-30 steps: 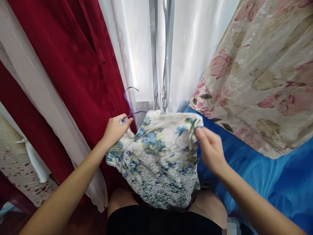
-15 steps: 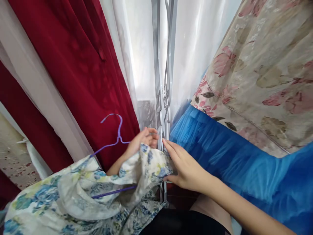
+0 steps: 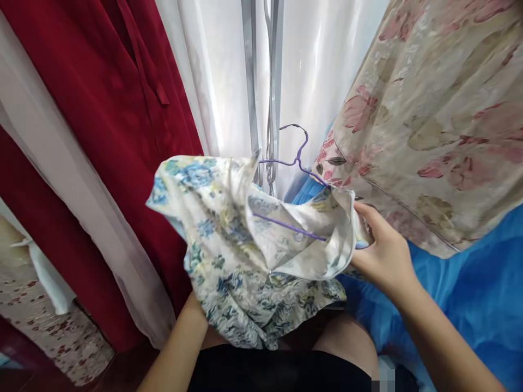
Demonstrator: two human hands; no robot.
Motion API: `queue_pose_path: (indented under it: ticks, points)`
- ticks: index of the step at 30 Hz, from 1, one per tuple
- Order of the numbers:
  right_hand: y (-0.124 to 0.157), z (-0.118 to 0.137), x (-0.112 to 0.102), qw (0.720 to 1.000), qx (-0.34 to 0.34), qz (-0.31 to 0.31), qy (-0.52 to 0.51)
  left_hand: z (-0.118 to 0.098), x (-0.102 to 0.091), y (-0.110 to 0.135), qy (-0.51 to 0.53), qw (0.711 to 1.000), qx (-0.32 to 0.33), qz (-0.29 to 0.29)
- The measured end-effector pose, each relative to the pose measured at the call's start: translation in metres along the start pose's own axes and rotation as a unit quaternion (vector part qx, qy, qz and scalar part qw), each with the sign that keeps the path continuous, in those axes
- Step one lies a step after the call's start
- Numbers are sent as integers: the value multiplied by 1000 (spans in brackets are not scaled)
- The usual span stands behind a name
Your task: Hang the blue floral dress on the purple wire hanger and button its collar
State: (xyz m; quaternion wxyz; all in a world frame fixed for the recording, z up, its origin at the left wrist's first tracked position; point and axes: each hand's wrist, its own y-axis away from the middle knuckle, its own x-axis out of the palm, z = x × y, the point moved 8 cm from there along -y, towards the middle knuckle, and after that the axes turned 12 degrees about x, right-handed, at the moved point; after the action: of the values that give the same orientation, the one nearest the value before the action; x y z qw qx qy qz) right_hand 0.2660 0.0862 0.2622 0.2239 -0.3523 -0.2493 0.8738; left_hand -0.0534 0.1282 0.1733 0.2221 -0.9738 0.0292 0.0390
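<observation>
A white blouse (image 3: 229, 239) with blue and yellow flowers hangs spread in front of me on a purple wire hanger (image 3: 300, 149). The hanger's hook rises above the neckline, and its lower bar shows through the neck opening. At the blouse's right shoulder, my right hand (image 3: 386, 247) is closed, thumb and fingers gripping the cloth. My left forearm (image 3: 180, 340) reaches under the blouse's left side. Cloth covers that hand, so its fingers are hidden.
Dark red curtains (image 3: 110, 147) hang on the left beside pale ones. Grey metal bars (image 3: 251, 81) stand before white curtains (image 3: 327, 65). At right hang a pink-flowered beige cloth (image 3: 441, 130) and blue tulle (image 3: 461, 294). My lap in black shorts (image 3: 278, 373) lies below.
The blouse and hanger have swung up and to the right, the neckline now facing me. My right hand has moved right with the shoulder; my left hand has gone beneath the cloth.
</observation>
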Motion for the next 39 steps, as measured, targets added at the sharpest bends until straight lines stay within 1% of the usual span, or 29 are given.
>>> queue_pose_path:
  ticks: [1, 3, 5, 6, 8, 10, 14, 15, 16, 17, 18, 19, 20, 21, 22, 23, 24, 25, 26, 27, 28, 29, 31, 34, 37, 39]
  points:
    - [-7, 0, -4, 1000, 9, -6, 20, 4, -9, 10, 23, 999, -9, -32]
    - [-17, 4, -6, 998, 18, -7, 58, 16, -23, 31, 96, 989, -34, -104]
    - [-22, 11, -1, 997, 12, 8, 82, 30, -32, 54, 143, 972, -63, -173]
    - [-22, 15, 2, 996, 3, 18, 92, 38, -34, 64, 144, 968, -76, -192]
    - [-22, 21, 7, 994, -15, 32, 107, 52, -34, 81, 115, 969, -95, -196]
    - [-20, 24, 7, 992, -37, 41, 113, 64, -29, 94, 96, 973, -107, -183]
    - [-12, 22, 5, 985, -113, 95, 87, 80, -19, 113, 70, 974, -119, -179]
    - [-7, 22, 4, 983, -134, 100, 81, 83, -15, 117, 67, 974, -126, -177]
    - [0, 21, 1, 982, -151, 89, 73, 86, -11, 121, 69, 973, -135, -173]
    - [8, 19, -2, 984, -158, 61, 61, 89, -7, 125, 76, 973, -144, -166]
    - [20, 16, -6, 987, -153, 18, 36, 92, -1, 128, 85, 972, -153, -158]
    - [34, 11, -8, 991, -135, -26, -5, 93, 4, 132, 94, 970, -160, -154]
    - [52, 3, -7, 992, -99, -63, -54, 94, 8, 136, 99, 969, -164, -155]
    - [70, -7, 0, 988, -54, -73, -127, 95, 12, 139, 102, 968, -165, -158]
    - [89, -16, 19, 981, -1, -26, -193, 95, 16, 142, 104, 967, -164, -164]
    - [108, -23, 51, 968, 61, 79, -230, 95, 19, 145, 104, 967, -161, -169]
    - [129, -29, 83, 941, 133, 179, -254, 94, 22, 147, 105, 967, -157, -171]
    - [150, -32, 111, 907, 187, 263, -269, 94, 25, 148, 106, 968, -156, -168]
    - [165, -30, 132, 880, 207, 313, -291, 94, 27, 149, 108, 968, -153, -165]
    - [174, -29, 147, 861, 224, 338, -307, 93, 28, 150, 110, 969, -152, -164]
    - [177, -26, 157, 850, 230, 349, -322, 92, 27, 150, 111, 969, -152, -163]
    - [176, -25, 164, 845, 231, 348, -335, 92, 26, 151, 111, 968, -154, -164]
    - [168, -23, 170, 839, 236, 341, -352, 90, 21, 152, 103, 966, -162, -171]
    - [160, -21, 170, 824, 250, 332, -385, 84, 17, 154, 97, 965, -169, -176]
    - [160, -17, 167, 822, 242, 325, -400, 79, 22, 157, 105, 964, -164, -180]
    - [163, -13, 168, 819, 237, 331, -404, 82, 26, 159, 115, 964, -172, -168]
